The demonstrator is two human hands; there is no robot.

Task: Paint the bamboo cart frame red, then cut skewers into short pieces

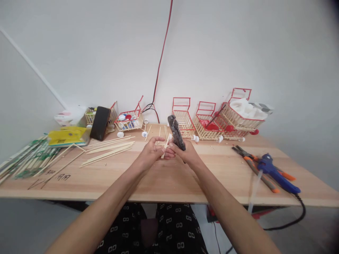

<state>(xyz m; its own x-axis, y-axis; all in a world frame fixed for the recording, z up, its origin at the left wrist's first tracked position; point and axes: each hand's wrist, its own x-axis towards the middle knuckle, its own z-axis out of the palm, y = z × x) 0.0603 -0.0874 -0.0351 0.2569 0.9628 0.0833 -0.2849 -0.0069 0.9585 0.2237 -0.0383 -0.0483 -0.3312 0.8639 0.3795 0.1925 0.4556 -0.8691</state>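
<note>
My left hand (pixel 153 152) is closed on a short thin wooden stick (pixel 166 145), which stands tilted up between thumb and fingers. My right hand (pixel 186 152) grips a dark hand tool (pixel 176 131) with a worn, blocky head pointing up and away; its exact kind is not clear. The two hands almost meet over the middle of the wooden table, and the right fingertips come close to the stick. Several loose wooden sticks (pixel 109 150) lie on the table left of my left hand. Behind the right hand stands a small stick-built cart (pixel 182 118) with a red handle frame.
More small carts (pixel 209 121) line the wall, one with bottle caps (pixel 128 118) inside. A phone (pixel 100 123), a yellow packet (pixel 67 136) and green-wrapped sticks (pixel 34 158) are at left. Pliers (pixel 261 173) and a corded blue glue gun (pixel 275 173) lie at right.
</note>
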